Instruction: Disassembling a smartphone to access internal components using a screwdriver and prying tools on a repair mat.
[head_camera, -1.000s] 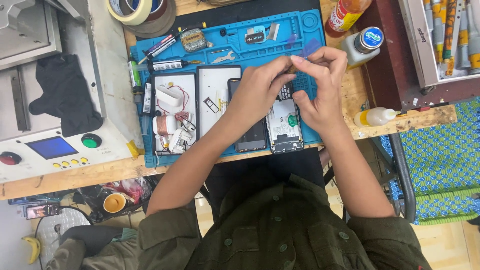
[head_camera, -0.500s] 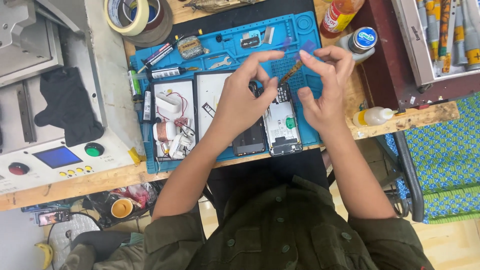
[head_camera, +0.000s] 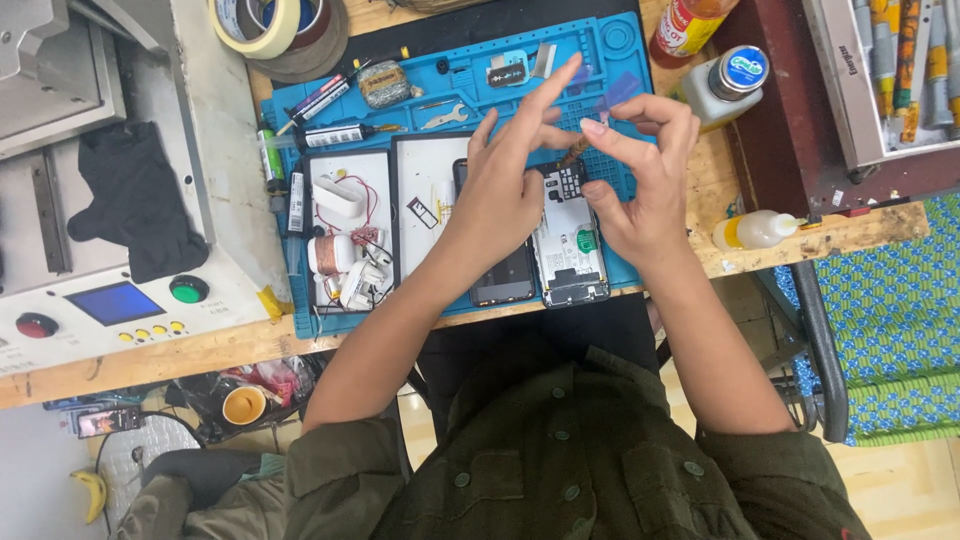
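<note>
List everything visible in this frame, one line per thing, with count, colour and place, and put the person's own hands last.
Work mat: 1, blue, on the wooden bench.
Opened phone: 1, black and white insides, on the mat under the hands.
Dark phone panel: 1, black, left of the opened phone.
White trays: 2, holding small parts and wire coils, left half of the mat.
Tape rolls: 2, cream and brown, top edge.
Cloth: 1, black, on the grey machine at left.
Machine buttons: green and red, on the machine's front panel.
Bottles: 3, white capped, orange, small clear with yellow liquid, right of the mat.
Left hand: fingers spread, pinching a thin brown tool.
Right hand: fingertips meeting the left hand above the phone.
</note>
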